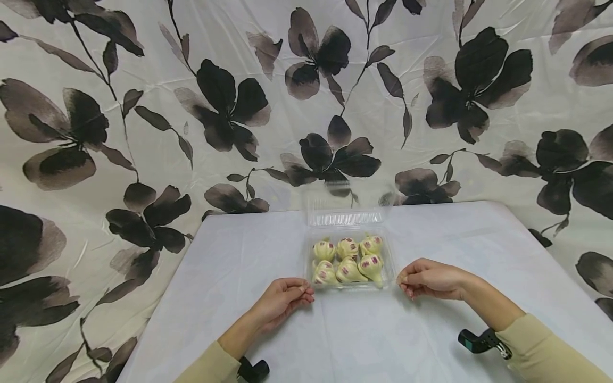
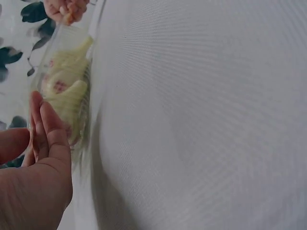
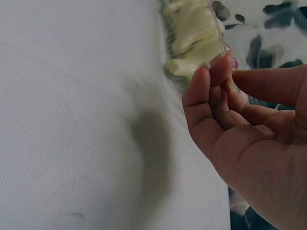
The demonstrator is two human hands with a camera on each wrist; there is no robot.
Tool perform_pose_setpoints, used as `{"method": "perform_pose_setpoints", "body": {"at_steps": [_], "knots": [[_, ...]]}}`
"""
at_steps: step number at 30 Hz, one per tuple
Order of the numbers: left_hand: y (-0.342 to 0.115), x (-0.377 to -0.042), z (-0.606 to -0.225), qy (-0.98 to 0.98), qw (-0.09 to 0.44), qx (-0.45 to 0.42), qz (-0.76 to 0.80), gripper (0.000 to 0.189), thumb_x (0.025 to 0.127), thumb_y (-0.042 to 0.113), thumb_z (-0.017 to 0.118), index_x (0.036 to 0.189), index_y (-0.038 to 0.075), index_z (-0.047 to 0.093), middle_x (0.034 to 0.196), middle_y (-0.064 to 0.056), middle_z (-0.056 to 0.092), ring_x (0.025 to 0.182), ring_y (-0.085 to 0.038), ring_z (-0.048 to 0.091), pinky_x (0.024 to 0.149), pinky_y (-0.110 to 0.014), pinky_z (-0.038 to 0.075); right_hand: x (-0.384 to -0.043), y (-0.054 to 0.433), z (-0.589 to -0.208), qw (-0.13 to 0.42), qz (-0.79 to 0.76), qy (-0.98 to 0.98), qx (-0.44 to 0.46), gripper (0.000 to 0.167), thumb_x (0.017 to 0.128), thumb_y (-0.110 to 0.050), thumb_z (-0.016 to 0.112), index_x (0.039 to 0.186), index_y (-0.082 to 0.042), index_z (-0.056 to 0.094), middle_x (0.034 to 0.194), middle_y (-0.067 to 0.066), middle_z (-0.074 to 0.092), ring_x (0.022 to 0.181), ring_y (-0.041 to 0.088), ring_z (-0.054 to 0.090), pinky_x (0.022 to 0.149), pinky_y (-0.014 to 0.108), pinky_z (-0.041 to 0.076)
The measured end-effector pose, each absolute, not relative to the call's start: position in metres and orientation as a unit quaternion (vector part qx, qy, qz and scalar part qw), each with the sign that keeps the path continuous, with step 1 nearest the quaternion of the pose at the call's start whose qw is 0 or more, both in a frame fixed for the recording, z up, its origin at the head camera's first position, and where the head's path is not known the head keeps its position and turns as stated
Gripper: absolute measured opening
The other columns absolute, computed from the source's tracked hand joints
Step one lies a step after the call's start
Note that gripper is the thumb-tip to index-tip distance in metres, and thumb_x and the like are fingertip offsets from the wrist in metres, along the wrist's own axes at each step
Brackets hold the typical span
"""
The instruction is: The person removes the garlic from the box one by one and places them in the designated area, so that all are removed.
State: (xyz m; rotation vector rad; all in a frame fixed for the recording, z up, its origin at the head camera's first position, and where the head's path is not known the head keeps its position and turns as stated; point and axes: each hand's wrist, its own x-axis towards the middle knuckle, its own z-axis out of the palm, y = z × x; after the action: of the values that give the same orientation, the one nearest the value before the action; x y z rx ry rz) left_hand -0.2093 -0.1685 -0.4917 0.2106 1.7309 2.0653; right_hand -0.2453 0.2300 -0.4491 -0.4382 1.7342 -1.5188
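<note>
In the head view, your open box (image 1: pixel 389 260) of six bulbs (image 1: pixel 348 270) sits on the counter (image 1: pixel 239 250), lid (image 1: pixel 347 217) folded back; you seem to be handling its near corners.

In the left wrist view, your left hand (image 2: pixel 45 167) has fairly straight fingers at one corner, grip unclear.

In the right wrist view, your right hand (image 3: pixel 249 127) appears to pinch the other; shifting it calls for even, level support.

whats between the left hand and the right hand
The front part of a clear plastic box, with six garlic bulbs in it, lies between the left hand and the right hand; the head view shows this.
</note>
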Motion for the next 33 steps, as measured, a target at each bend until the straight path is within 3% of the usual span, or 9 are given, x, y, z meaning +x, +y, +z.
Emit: {"method": "perform_pose_setpoints", "body": {"at_steps": [7, 19, 25, 29, 33], "knots": [[-0.17, -0.208, -0.488, 0.637, 0.222, 0.089, 0.733, 0.035, 0.105, 0.001, 0.052, 0.126, -0.027, 0.049, 0.105, -0.015, 0.07, 0.092, -0.015, 0.07, 0.087, -0.028, 0.058, -0.245, 0.231, -0.446, 0.392, -0.592, 0.684, -0.165, 0.023, 0.107, -0.006, 0.047, 0.102, 0.01, 0.063, 0.088, 0.008, 0.059, 0.078, 0.015, 0.055, 0.073, 0.027, 0.05], [-0.174, -0.208, -0.48, 0.717, 0.199, 0.101, 0.661, 0.031, 0.105, 0.008, 0.056, 0.12, -0.018, 0.06, 0.102, -0.017, 0.071, 0.091, -0.018, 0.071, 0.085, -0.032, 0.059, -0.242, 0.23, -0.443, 0.38, -0.568, 0.71, -0.168, 0.027, 0.107, -0.013, 0.052, 0.101, 0.009, 0.066, 0.085, 0.006, 0.063, 0.075, 0.015, 0.058, 0.072, 0.029, 0.052], [-0.178, -0.209, -0.48, 0.801, 0.132, 0.123, 0.57, 0.033, 0.105, 0.016, 0.058, 0.126, -0.009, 0.061, 0.11, -0.017, 0.069, 0.097, -0.025, 0.072, 0.085, -0.036, 0.059, -0.24, 0.226, -0.437, 0.306, -0.497, 0.792, -0.179, 0.028, 0.106, -0.016, 0.052, 0.106, 0.009, 0.066, 0.084, 0.008, 0.063, 0.077, 0.021, 0.059, 0.071, 0.034, 0.054], [-0.177, -0.211, -0.48, 0.868, 0.058, 0.133, 0.474, 0.045, 0.103, 0.029, 0.064, 0.136, 0.0, 0.057, 0.119, -0.01, 0.065, 0.102, -0.022, 0.07, 0.085, -0.036, 0.057, -0.239, 0.225, -0.432, 0.24, -0.45, 0.844, -0.166, 0.026, 0.105, -0.016, 0.056, 0.113, 0.006, 0.065, 0.094, 0.013, 0.066, 0.086, 0.026, 0.061, 0.076, 0.04, 0.054], [-0.175, -0.215, -0.479, 0.895, 0.008, 0.159, 0.417, 0.062, 0.1, 0.035, 0.067, 0.148, 0.002, 0.047, 0.138, -0.013, 0.055, 0.115, -0.026, 0.063, 0.092, -0.043, 0.054, -0.239, 0.225, -0.427, 0.176, -0.414, 0.876, -0.172, 0.032, 0.104, -0.021, 0.059, 0.121, 0.006, 0.063, 0.106, 0.012, 0.067, 0.097, 0.026, 0.062, 0.08, 0.041, 0.053]]}}
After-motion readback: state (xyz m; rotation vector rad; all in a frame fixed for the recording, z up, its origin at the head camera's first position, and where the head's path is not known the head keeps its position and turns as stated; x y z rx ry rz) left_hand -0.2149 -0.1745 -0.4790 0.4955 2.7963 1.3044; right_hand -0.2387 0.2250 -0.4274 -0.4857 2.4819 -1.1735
